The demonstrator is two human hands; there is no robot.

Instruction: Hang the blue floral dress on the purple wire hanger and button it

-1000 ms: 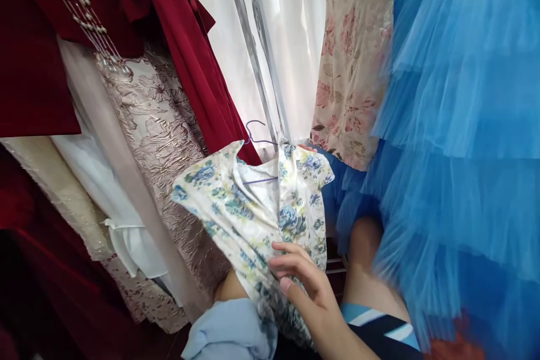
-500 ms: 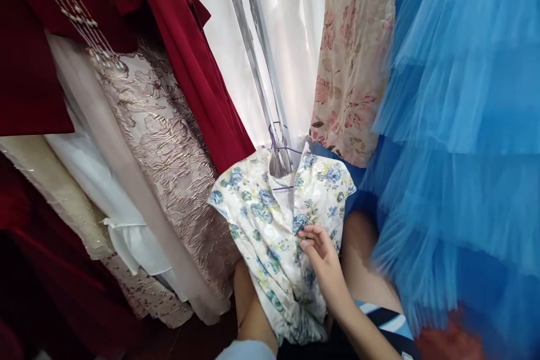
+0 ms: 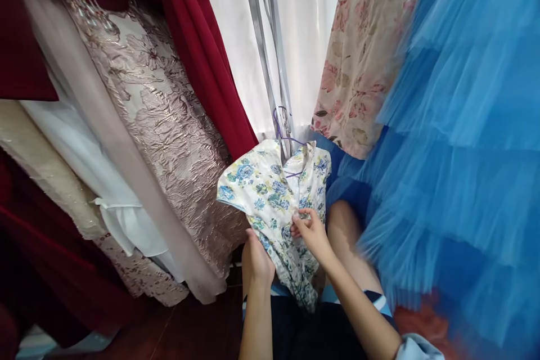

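Observation:
A white short-sleeved top (image 3: 270, 191) with blue and yellow-green flowers hangs from a thin purple hanger (image 3: 291, 138) in front of my knees. My right hand (image 3: 313, 236) pinches the fabric at the front, below the V-shaped neck opening, thumb and index finger together. At the top's left edge is my left hand (image 3: 261, 261); its thumb shows outside while the fingers disappear behind the cloth, so their grip is hidden. The lower part of the top narrows into folds between my forearms.
Metal rack posts (image 3: 270, 45) stand behind the hanger, before a white curtain (image 3: 304, 22). Dark red garments (image 3: 202, 56) and a pink textured dress (image 3: 169, 124) hang at left. A pink-flowered cloth (image 3: 354, 79) and a tiered blue tulle dress (image 3: 464, 124) crowd the right.
My left hand has come into view beside the top. My right hand keeps its place on the front, and the top's right shoulder side has turned inward. The view has shifted.

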